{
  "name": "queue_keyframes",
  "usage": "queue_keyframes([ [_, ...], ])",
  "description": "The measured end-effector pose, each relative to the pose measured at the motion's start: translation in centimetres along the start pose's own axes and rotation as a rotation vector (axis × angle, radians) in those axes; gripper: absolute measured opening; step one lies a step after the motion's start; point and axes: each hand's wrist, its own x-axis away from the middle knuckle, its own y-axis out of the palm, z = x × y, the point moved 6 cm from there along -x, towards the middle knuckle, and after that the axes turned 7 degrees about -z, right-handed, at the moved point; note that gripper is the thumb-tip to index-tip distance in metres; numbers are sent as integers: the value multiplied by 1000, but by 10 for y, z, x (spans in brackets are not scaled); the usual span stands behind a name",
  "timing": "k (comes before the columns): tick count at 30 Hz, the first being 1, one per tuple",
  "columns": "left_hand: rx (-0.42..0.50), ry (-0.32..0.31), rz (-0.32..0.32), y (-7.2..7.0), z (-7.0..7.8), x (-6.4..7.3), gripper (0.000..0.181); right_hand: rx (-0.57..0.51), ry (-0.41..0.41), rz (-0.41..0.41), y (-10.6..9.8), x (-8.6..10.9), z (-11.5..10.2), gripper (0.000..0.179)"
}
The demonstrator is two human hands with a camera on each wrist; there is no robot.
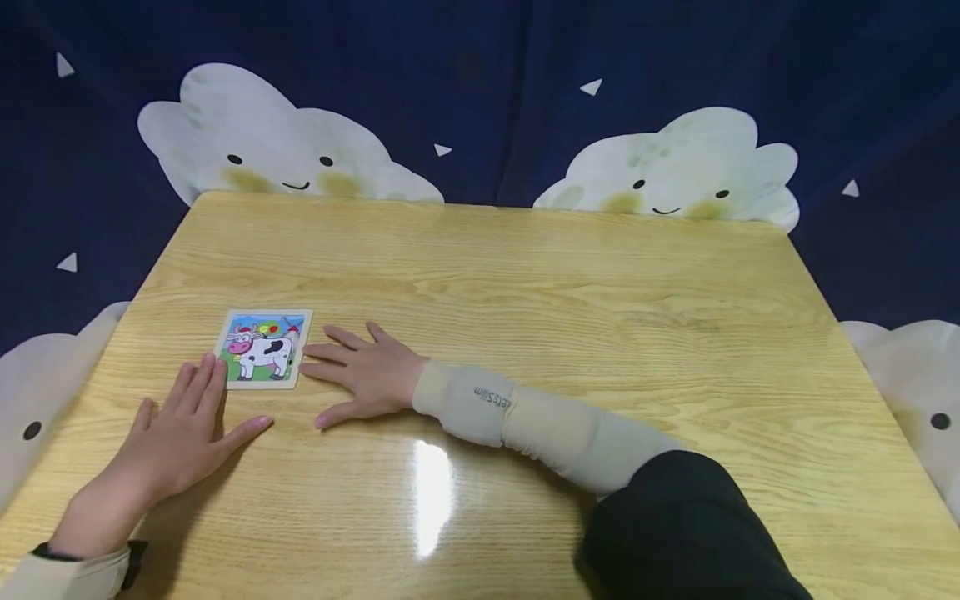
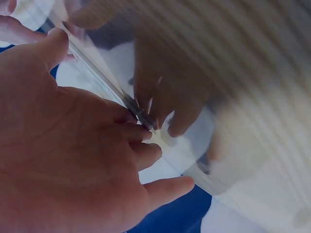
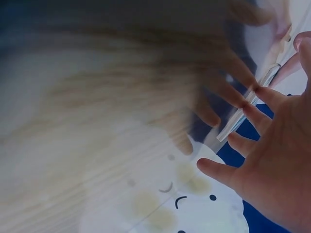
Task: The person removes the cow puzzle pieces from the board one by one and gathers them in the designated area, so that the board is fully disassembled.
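A square cow picture puzzle with a pale frame lies flat on the left part of the table. My left hand touches its lower left edge with straight fingertips, thumb spread out to the right. On the other side, my right hand has its fingers spread, their tips at or close to the right edge. In the left wrist view the puzzle's thin edge shows beyond the left hand. From the right wrist, the puzzle's edge appears along the fingertips of the right hand.
The wooden table is glossy and reflects both hands in the wrist views. Behind it hangs a dark blue cloth printed with smiling clouds and small white triangles. The right forearm in its pale sleeve crosses the table's middle.
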Motion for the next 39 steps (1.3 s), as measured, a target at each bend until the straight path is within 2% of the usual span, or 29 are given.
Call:
queue_keyframes([
  [17, -36, 92, 14, 8, 42, 0, 102, -34, -43, 70, 18, 44, 23, 78],
  [24, -27, 149, 64, 13, 55, -4, 102, -40, -53, 101, 24, 63, 34, 77],
  [32, -32, 183, 5, 10, 78, -5, 101, -68, -49, 125, 33, 82, 45, 77],
  [39, -35, 218, -5, 7, 94, -7, 100, -81, -48, 155, 37, 99, 54, 77],
])
